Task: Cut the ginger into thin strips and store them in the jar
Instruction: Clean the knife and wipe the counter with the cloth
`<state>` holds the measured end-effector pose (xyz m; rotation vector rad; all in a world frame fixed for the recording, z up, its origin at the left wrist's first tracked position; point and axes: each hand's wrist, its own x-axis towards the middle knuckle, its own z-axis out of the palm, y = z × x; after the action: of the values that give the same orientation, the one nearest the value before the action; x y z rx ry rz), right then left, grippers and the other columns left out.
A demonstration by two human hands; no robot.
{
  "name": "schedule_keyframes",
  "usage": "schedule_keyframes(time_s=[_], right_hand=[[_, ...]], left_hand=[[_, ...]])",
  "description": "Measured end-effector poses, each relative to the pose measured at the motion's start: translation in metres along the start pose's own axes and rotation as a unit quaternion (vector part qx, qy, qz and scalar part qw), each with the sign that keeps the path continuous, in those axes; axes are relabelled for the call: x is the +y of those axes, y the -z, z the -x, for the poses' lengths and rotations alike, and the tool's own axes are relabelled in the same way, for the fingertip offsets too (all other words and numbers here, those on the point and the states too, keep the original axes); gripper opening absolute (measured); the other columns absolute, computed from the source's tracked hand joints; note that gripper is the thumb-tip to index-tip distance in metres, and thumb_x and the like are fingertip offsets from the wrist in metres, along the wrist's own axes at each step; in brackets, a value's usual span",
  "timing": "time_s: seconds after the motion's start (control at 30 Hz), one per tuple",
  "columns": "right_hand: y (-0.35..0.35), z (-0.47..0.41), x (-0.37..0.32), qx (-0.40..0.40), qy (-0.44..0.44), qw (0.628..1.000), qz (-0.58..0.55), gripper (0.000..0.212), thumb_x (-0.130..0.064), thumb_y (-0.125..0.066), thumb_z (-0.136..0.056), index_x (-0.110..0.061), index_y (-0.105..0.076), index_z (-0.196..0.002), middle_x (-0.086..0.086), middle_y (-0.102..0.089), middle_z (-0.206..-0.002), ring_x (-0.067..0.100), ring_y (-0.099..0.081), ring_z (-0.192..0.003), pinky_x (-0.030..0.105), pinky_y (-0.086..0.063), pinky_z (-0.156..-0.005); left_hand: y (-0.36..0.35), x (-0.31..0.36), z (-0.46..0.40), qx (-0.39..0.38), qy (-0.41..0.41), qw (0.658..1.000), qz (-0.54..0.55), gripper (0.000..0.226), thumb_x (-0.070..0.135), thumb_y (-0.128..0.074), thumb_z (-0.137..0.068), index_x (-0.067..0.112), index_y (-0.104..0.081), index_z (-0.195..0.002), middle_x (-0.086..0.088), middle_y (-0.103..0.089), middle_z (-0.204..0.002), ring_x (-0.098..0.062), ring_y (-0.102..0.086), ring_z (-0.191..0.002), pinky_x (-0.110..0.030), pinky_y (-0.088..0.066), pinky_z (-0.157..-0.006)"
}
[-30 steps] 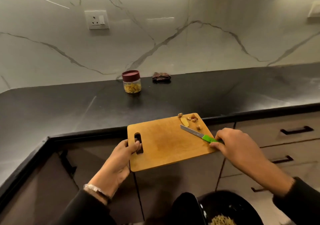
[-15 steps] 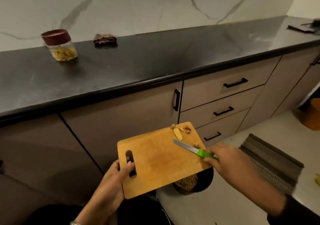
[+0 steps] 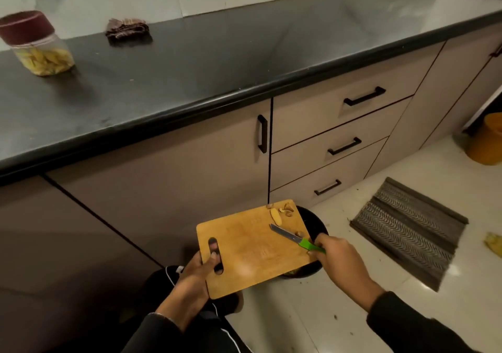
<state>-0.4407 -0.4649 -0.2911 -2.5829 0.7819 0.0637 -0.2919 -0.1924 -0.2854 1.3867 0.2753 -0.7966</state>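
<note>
My left hand (image 3: 196, 274) grips the wooden cutting board (image 3: 250, 249) through its handle slot, holding it low over a black bin (image 3: 315, 225) on the floor. A few ginger scraps (image 3: 282, 211) lie near the board's far right corner. My right hand (image 3: 335, 255) holds a green-handled knife (image 3: 294, 238) with its blade lying across the board. The clear jar (image 3: 38, 45) with a maroon lid stands on the black counter (image 3: 190, 62) at far left, with yellow ginger strips inside.
A folded dark cloth (image 3: 126, 29) lies on the counter beside the jar. Beige cabinets and drawers with black handles (image 3: 345, 146) sit under the counter. A grey striped mat (image 3: 407, 227) and an orange bucket (image 3: 486, 140) are on the tiled floor to the right.
The board and knife have been carried off the counter edge and lowered towards the floor, above the black bin. My view has swung right and down.
</note>
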Motion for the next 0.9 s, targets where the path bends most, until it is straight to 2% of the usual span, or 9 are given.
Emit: schedule_keyframes(time_s=[0.13,0.23,0.33,0.47,0.53,0.67,0.8,0.9], right_hand=[[-0.033,-0.010,0.016,-0.043,-0.024,0.999,-0.005,0.020,-0.037,-0.064,-0.095,-0.029,-0.047,-0.088,-0.007,-0.057,-0.081,0.013,-0.055,-0.072,0.021,-0.037,-0.060],[-0.059,-0.012,0.026,-0.057,-0.053,0.996,-0.038,0.016,-0.029,-0.059,-0.096,-0.025,-0.052,-0.082,-0.005,-0.058,-0.078,0.014,-0.058,-0.073,0.019,-0.032,-0.054],[-0.080,-0.014,0.026,-0.077,-0.098,0.989,-0.083,0.014,-0.027,-0.056,-0.095,-0.022,-0.057,-0.082,-0.002,-0.061,-0.084,0.016,-0.057,-0.077,0.025,-0.041,-0.061],[-0.108,-0.023,0.027,-0.080,-0.084,0.992,-0.046,0.014,-0.035,-0.057,-0.097,-0.023,-0.064,-0.096,0.000,-0.066,-0.094,0.022,-0.061,-0.087,0.031,-0.050,-0.075],[-0.121,-0.028,0.030,-0.074,-0.095,0.992,-0.039,0.015,-0.032,-0.054,-0.098,-0.022,-0.064,-0.097,0.000,-0.067,-0.094,0.022,-0.063,-0.087,0.032,-0.053,-0.076],[-0.141,-0.041,0.043,-0.072,-0.148,0.985,-0.044,0.018,-0.027,-0.050,-0.099,-0.019,-0.065,-0.095,0.003,-0.070,-0.092,0.022,-0.067,-0.081,0.037,-0.059,-0.078],[-0.153,-0.051,0.052,-0.073,-0.177,0.981,-0.025,0.020,-0.031,-0.051,-0.100,-0.016,-0.065,-0.100,0.004,-0.071,-0.094,0.022,-0.069,-0.083,0.036,-0.060,-0.078],[-0.155,-0.052,0.053,-0.072,-0.211,0.975,-0.026,0.021,-0.032,-0.052,-0.100,-0.015,-0.063,-0.105,0.006,-0.070,-0.097,0.024,-0.069,-0.086,0.035,-0.058,-0.077]], left_hand=[[-0.004,-0.012,-0.022,0.015,0.007,0.999,-0.040,0.019,0.007,-0.045,-0.104,0.014,-0.057,-0.118,-0.013,-0.068,-0.110,-0.030,-0.065,-0.098,-0.042,-0.054,-0.078],[0.000,-0.024,-0.035,0.007,0.010,0.997,-0.074,0.023,0.011,-0.048,-0.104,0.014,-0.058,-0.124,-0.015,-0.069,-0.117,-0.034,-0.067,-0.104,-0.044,-0.056,-0.079],[0.003,-0.031,-0.043,-0.006,0.013,0.994,-0.110,0.023,0.014,-0.050,-0.103,0.017,-0.059,-0.125,-0.013,-0.071,-0.118,-0.032,-0.068,-0.107,-0.047,-0.056,-0.086],[-0.001,-0.035,-0.051,0.009,-0.004,0.989,-0.149,0.017,0.010,-0.049,-0.103,0.019,-0.060,-0.113,-0.012,-0.068,-0.113,-0.027,-0.066,-0.100,-0.038,-0.054,-0.076],[-0.003,-0.036,-0.055,0.003,-0.011,0.986,-0.166,0.016,0.008,-0.049,-0.103,0.019,-0.059,-0.111,-0.010,-0.067,-0.111,-0.023,-0.065,-0.096,-0.033,-0.052,-0.072],[-0.006,-0.037,-0.067,0.012,-0.011,0.984,-0.179,0.018,0.007,-0.049,-0.103,0.011,-0.057,-0.119,-0.008,-0.065,-0.109,-0.018,-0.062,-0.092,-0.028,-0.049,-0.069],[-0.005,-0.043,-0.082,0.039,0.000,0.982,-0.183,0.021,0.008,-0.052,-0.102,0.007,-0.057,-0.122,-0.017,-0.060,-0.126,-0.029,-0.060,-0.104,-0.033,-0.049,-0.072],[-0.002,-0.045,-0.087,0.044,-0.002,0.982,-0.184,0.019,0.006,-0.053,-0.101,0.009,-0.056,-0.119,-0.016,-0.059,-0.125,-0.027,-0.059,-0.102,-0.032,-0.049,-0.072]])
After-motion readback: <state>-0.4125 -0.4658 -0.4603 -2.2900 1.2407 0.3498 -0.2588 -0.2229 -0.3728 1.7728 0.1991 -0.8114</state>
